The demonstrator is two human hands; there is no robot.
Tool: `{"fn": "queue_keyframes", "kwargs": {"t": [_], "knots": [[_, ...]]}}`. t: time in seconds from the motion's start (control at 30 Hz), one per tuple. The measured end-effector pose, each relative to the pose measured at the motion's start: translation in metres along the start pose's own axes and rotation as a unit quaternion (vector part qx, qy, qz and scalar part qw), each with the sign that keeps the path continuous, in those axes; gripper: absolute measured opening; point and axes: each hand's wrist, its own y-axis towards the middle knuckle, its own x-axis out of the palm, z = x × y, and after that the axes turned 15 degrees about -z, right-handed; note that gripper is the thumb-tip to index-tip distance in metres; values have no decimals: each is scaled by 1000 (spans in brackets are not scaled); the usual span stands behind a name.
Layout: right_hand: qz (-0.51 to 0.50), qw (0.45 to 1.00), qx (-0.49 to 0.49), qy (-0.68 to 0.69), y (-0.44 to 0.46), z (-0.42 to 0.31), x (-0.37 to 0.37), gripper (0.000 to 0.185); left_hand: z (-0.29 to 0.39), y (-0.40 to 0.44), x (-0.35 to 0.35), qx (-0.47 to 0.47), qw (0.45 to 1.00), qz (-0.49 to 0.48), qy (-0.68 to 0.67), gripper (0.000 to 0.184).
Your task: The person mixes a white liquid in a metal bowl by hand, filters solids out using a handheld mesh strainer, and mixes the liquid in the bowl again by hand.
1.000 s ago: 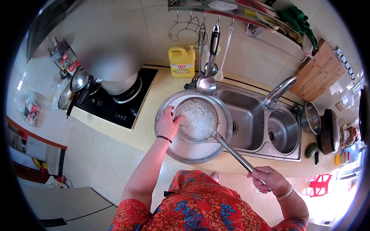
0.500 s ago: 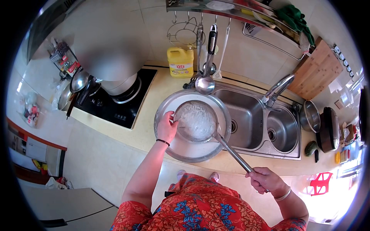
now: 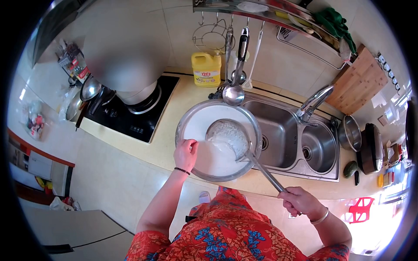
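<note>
My right hand is closed round the end of a long metal handle belonging to a round sieve. The sieve's bowl is tilted and partly sunk in the white, milky content of a wide metal basin. Pale lumpy material lies in the sieve. Over the basin's left edge, my left hand has its fingers curled in, apart from the sieve, and I see nothing in it.
A double sink with a tap adjoins the basin on the right. Ladles hang just behind it, near a yellow jug. To the left is a black cooktop bearing a pot.
The sieve has tilted and gone lower into the white content. My left hand has come off its rim and drawn back slightly left, its fingers now curled.
</note>
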Motion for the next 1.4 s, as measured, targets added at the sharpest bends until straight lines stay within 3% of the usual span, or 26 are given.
{"fn": "queue_keyframes", "kwargs": {"t": [0.07,0.13,0.27,0.4,0.67,0.77,0.97,1.23,1.4], "knots": [[-27,999,-2,42,6,0,1,21,-3,-7,2,-4,1000,4,-5,4],[-116,970,11,212,13,-1,0,21,-6,-11,2,-9,1000,9,-8,5],[-178,937,12,300,19,2,1,24,-4,-18,-6,13,999,37,-17,11],[-162,946,-12,280,10,1,2,26,-4,-18,-15,43,993,100,-46,15],[-66,988,-88,105,1,-7,6,27,3,-14,-13,52,993,104,-37,19],[-65,990,-66,110,2,-8,5,26,7,-7,-13,119,980,155,45,22],[-72,989,-58,116,6,-3,6,25,20,10,-10,160,976,119,93,26],[-84,991,-60,82,9,0,6,25,33,32,2,210,941,73,255,31],[-95,990,-58,81,10,-1,8,25,47,37,7,195,938,22,285,34]]}}
